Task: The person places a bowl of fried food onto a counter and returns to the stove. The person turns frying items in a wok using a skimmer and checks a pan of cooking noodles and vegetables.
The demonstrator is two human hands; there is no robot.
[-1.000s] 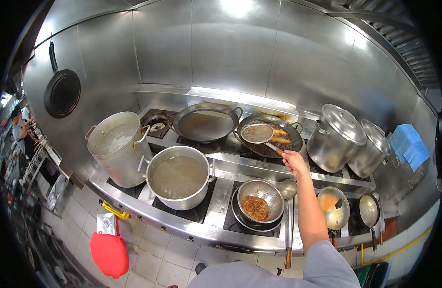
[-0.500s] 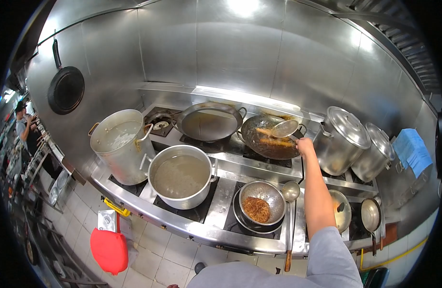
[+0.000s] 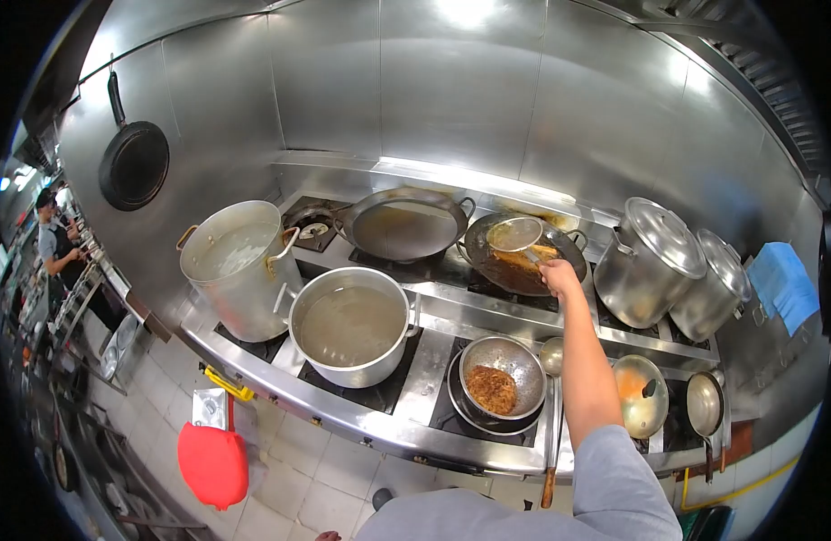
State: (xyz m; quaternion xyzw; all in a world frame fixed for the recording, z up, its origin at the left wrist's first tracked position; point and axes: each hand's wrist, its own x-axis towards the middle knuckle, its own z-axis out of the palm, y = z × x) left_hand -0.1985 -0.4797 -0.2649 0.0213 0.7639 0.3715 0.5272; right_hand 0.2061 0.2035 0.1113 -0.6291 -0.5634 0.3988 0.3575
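Observation:
My right hand [image 3: 557, 275] is closed around the handle of a round mesh skimmer [image 3: 515, 234]. The skimmer's head sits over the far-left part of a dark wok [image 3: 522, 280] on the back row. Long golden-brown fried pieces [image 3: 537, 258] lie in the wok's dark oil, beside and partly beneath the skimmer. Only a sliver of my left hand [image 3: 328, 536] shows at the bottom edge, low by my body; its fingers cannot be made out. Nearer me, a metal bowl [image 3: 534, 365] set in a pan contains a browned fried mass [image 3: 492, 390].
Left of the wok stands a wide pan of liquid [image 3: 402, 228]; two large open pots [image 3: 350, 329] [image 3: 230, 261] hold liquid. Lidded stockpots [image 3: 645, 270] [image 3: 715, 288] stand right. A ladle [image 3: 550, 451] lies beside my forearm. A person [image 3: 59, 248] stands far left.
My right hand and the skimmer have shifted left across the wok. More of the fried pieces shows to the right of the skimmer. The camera view has shifted slightly.

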